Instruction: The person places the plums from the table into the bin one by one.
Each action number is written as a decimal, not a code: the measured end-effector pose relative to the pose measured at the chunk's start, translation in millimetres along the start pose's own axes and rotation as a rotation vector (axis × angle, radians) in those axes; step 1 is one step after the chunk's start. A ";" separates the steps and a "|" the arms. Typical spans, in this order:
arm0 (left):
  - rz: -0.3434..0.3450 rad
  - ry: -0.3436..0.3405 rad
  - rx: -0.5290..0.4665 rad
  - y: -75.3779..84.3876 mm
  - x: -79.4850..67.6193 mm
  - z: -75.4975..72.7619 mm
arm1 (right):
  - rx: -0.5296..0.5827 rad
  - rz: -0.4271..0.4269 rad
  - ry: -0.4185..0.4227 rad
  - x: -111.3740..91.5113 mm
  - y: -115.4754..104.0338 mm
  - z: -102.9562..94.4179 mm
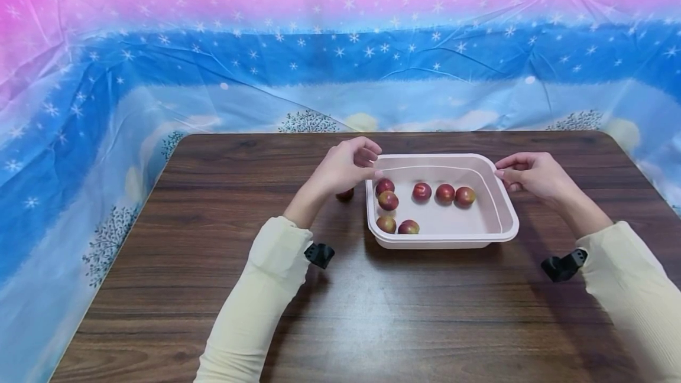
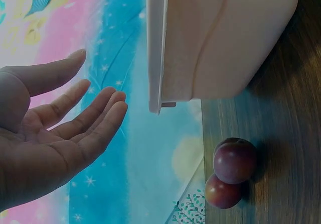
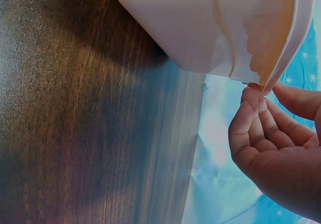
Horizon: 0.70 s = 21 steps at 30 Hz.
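A pale pink plastic basin (image 1: 441, 240) stands on the table with several reddish plums (image 1: 422, 192) spread over its floor. My left hand (image 1: 346, 164) is by the basin's left rim, and in the left wrist view its fingers (image 2: 103, 126) are loosely bent, with a gap between them and the rim. At the opposite end, my right hand (image 1: 537, 176) pinches the rim between thumb and fingers, as the right wrist view shows. Beyond the left wall, a couple of dark red plums (image 2: 234, 160) lie on the wood; my left hand mostly hides them in the head view.
The dark wood-grain table (image 1: 229, 241) ends at a back edge close behind the basin. A pink and blue snowflake cloth (image 1: 255, 58) hangs behind and at the sides. Black camera mounts (image 1: 319, 255) are on both wrists, below the light sleeves (image 1: 255, 300).
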<state>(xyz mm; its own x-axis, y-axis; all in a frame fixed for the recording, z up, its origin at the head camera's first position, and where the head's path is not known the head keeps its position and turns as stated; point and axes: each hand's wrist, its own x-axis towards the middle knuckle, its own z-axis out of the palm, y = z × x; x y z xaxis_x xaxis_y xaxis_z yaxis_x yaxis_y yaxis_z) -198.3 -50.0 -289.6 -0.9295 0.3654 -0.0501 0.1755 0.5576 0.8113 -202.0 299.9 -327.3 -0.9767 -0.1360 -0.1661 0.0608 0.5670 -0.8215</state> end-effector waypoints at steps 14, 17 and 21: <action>-0.004 0.043 0.009 -8.1 -3.9 -8.5 | -0.020 0.000 0.004 -0.2 0.3 0.0; -0.017 0.050 0.006 -11.0 -5.3 -9.5 | -0.019 0.002 0.000 0.2 0.4 -0.2; -0.028 0.051 0.016 -16.2 -6.1 -10.8 | -0.016 0.000 -0.001 0.2 0.2 -0.2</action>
<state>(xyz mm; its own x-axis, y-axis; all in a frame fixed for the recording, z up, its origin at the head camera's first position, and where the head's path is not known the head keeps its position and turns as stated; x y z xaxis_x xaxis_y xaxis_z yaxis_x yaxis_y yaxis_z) -199.0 -69.3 -296.1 -0.9492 0.3119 -0.0425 0.1543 0.5787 0.8008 -202.2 300.1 -327.3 -0.9764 -0.1367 -0.1671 0.0578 0.5802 -0.8124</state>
